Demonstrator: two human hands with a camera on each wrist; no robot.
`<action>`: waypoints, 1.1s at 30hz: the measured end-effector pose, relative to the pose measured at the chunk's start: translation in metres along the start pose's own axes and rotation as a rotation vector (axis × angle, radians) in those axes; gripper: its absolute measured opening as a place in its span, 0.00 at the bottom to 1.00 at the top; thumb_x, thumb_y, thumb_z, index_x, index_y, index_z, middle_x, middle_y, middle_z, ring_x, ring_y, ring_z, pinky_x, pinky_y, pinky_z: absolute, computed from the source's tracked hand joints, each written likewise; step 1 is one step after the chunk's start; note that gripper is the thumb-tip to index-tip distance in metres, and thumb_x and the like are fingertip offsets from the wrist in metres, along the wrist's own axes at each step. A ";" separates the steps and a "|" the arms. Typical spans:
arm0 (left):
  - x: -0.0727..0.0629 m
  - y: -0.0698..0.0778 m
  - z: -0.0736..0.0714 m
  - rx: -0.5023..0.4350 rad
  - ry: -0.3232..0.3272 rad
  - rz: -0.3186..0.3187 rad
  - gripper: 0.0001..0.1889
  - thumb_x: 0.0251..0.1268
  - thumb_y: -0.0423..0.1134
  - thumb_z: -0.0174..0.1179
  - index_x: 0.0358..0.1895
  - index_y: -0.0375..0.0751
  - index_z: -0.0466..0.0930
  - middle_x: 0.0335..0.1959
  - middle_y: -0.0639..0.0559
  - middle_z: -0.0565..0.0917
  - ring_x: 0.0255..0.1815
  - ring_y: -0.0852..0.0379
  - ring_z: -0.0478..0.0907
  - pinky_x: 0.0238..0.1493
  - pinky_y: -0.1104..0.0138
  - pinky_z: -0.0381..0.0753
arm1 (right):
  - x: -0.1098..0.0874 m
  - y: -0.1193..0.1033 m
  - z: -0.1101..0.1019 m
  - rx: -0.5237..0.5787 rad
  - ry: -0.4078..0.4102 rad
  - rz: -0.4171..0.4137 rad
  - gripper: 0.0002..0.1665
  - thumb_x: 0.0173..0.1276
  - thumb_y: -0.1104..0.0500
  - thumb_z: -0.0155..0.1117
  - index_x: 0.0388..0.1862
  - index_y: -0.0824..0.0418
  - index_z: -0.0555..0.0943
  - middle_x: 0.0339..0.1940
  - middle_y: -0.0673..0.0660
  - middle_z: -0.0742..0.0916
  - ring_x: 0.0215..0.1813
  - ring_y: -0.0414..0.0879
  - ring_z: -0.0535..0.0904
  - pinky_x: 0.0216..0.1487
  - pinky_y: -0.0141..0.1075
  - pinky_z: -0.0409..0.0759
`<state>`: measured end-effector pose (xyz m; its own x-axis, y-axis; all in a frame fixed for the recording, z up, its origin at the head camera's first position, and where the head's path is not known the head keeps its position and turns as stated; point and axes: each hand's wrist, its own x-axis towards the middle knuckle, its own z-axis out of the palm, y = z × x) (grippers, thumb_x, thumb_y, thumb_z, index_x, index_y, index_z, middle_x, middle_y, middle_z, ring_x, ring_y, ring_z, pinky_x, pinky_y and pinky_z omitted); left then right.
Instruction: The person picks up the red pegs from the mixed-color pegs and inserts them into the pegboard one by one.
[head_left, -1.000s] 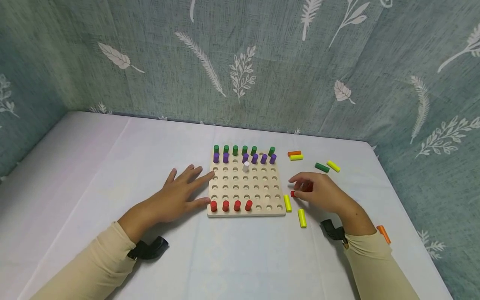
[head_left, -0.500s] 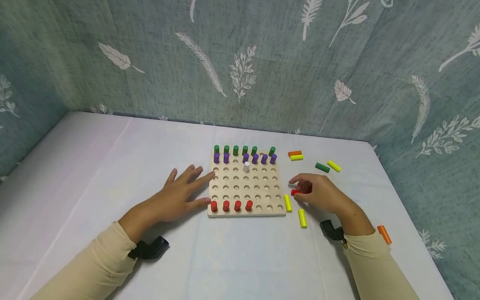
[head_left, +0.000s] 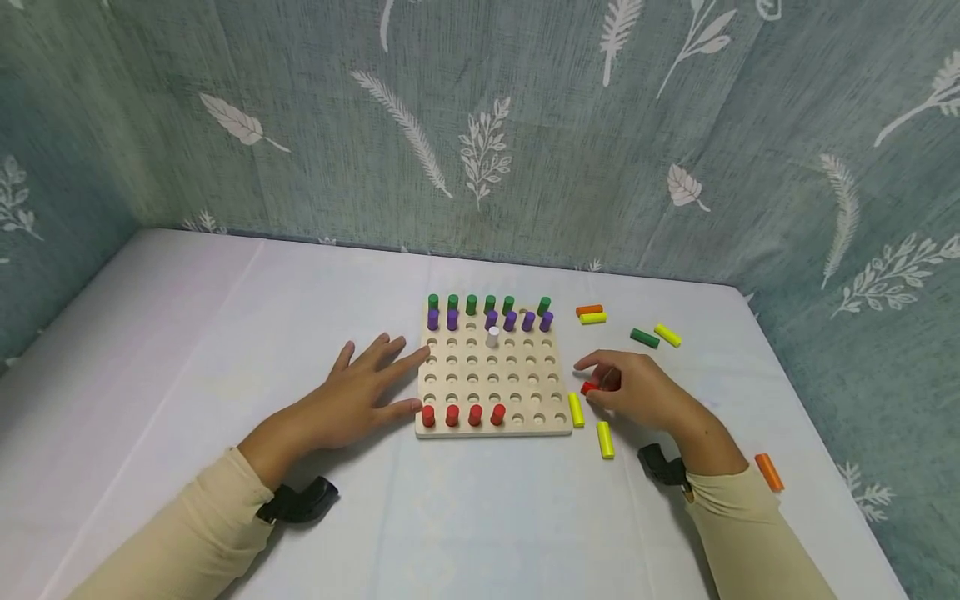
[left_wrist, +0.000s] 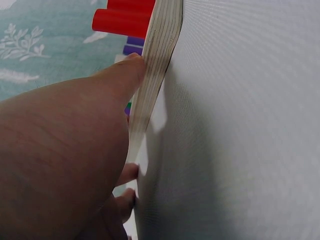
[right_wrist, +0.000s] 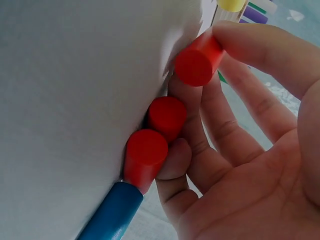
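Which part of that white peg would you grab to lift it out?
I'd pinch the upper part of the white peg from above, fingers left and right: it stands upright in the board, with empty holes either side but a purple peg close behind.

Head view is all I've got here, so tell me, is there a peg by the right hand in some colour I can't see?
Observer: Yes. The right wrist view shows a blue peg lying close to the right hand.
Operator: Okay, and how many reds are down there? I can't count them from above.
Observer: Three: the pinched red peg, a second red peg and a third red peg.
Operator: Last one, over at the left hand: is the side of the board smooth-looking or lined?
Observer: Lined. The left wrist view shows thin layers running along it.
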<state>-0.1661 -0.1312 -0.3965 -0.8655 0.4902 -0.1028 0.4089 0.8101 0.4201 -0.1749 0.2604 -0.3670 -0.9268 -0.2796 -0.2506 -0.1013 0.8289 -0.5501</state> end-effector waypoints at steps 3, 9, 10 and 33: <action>-0.001 0.001 -0.001 -0.002 0.013 0.008 0.40 0.69 0.64 0.56 0.80 0.63 0.52 0.80 0.39 0.56 0.83 0.35 0.43 0.77 0.35 0.32 | -0.001 0.000 -0.001 0.000 0.013 -0.023 0.22 0.66 0.62 0.70 0.60 0.55 0.81 0.40 0.55 0.84 0.38 0.46 0.77 0.35 0.35 0.79; 0.001 0.001 -0.001 -0.003 0.012 0.007 0.40 0.69 0.64 0.56 0.80 0.63 0.52 0.80 0.39 0.56 0.83 0.35 0.43 0.77 0.35 0.32 | -0.002 -0.001 -0.001 0.017 0.033 -0.045 0.21 0.67 0.62 0.69 0.59 0.56 0.81 0.40 0.55 0.84 0.37 0.46 0.77 0.35 0.35 0.79; 0.001 0.001 -0.001 -0.006 0.004 0.004 0.40 0.69 0.64 0.56 0.80 0.63 0.52 0.81 0.39 0.56 0.83 0.35 0.43 0.77 0.35 0.32 | -0.003 0.000 -0.001 0.020 0.030 -0.042 0.21 0.67 0.61 0.69 0.59 0.56 0.81 0.40 0.55 0.84 0.38 0.46 0.78 0.36 0.35 0.80; 0.001 -0.004 0.003 0.000 -0.004 0.004 0.40 0.68 0.65 0.55 0.80 0.65 0.51 0.81 0.41 0.55 0.83 0.36 0.43 0.77 0.35 0.32 | -0.005 -0.013 0.005 0.098 0.099 -0.114 0.20 0.68 0.64 0.66 0.59 0.57 0.82 0.47 0.55 0.87 0.39 0.46 0.80 0.38 0.34 0.81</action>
<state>-0.1672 -0.1328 -0.4007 -0.8627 0.4947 -0.1053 0.4123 0.8083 0.4202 -0.1673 0.2486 -0.3628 -0.9429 -0.3159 -0.1056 -0.1761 0.7421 -0.6467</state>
